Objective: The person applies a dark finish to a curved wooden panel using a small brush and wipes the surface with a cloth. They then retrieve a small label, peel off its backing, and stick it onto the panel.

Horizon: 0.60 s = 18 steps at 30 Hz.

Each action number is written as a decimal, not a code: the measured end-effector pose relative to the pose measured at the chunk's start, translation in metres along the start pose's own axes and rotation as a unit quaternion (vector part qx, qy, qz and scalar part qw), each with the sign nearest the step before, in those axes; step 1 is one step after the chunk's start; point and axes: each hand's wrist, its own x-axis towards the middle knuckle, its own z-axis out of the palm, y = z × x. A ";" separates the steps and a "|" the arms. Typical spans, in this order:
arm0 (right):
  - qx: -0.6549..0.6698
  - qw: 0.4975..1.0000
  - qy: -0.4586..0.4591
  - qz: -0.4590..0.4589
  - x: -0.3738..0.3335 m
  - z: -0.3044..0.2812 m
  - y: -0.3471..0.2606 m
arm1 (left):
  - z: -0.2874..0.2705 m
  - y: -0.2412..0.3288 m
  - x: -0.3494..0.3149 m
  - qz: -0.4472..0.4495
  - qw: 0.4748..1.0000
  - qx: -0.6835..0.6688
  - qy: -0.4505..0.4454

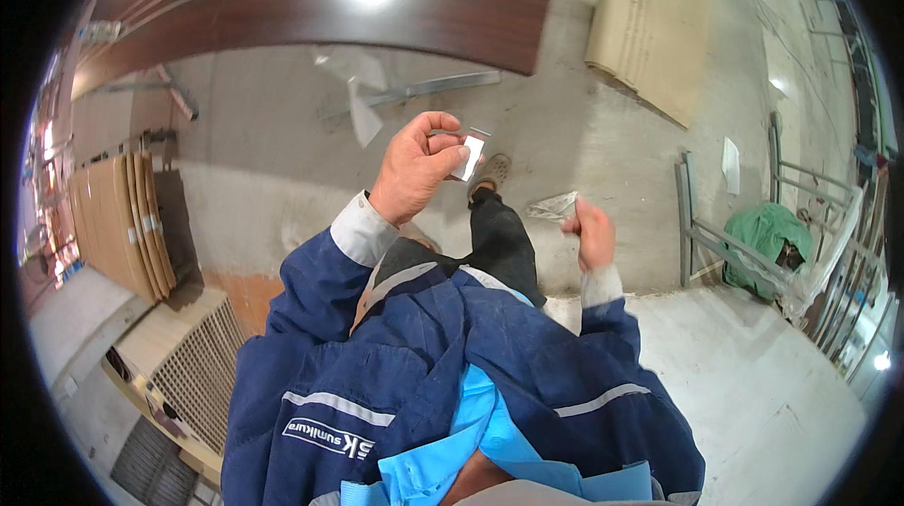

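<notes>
My left hand (417, 167) is closed on a small flat white piece (473, 156) with a clear, shiny edge, pinched between thumb and fingers. Its exact kind does not show. Lower and to the right, my right hand (592, 232) pinches the end of a thin, crumpled clear plastic wrapper (552, 208), which hangs out to the left of the fingers. The two hands are well apart, both in front of my body and above the floor. One of my shoes (491, 174) shows just below the white piece.
A dark brown glossy tabletop (452, 21) lies ahead. Flat cardboard (650, 35) is on the floor at far right, folded cardboard (122, 224) at left. A metal frame (686, 219) and green bundle (767, 238) stand right. A metal bar (443, 84) lies under the table's edge.
</notes>
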 end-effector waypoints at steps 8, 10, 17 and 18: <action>0.103 0.970 -0.202 -0.090 0.070 -0.013 -0.219 | 0.127 0.047 0.080 -0.024 0.983 0.144 -0.112; 0.074 0.972 -0.201 -0.101 0.084 -0.026 -0.237 | 0.143 0.054 0.099 0.003 0.978 0.173 -0.116; -0.068 0.975 -0.118 -0.177 0.139 -0.075 -0.291 | 0.179 0.086 0.180 -0.002 0.979 0.109 -0.175; -0.060 0.974 -0.124 -0.181 0.148 -0.080 -0.298 | 0.186 0.090 0.193 -0.034 0.976 0.107 -0.188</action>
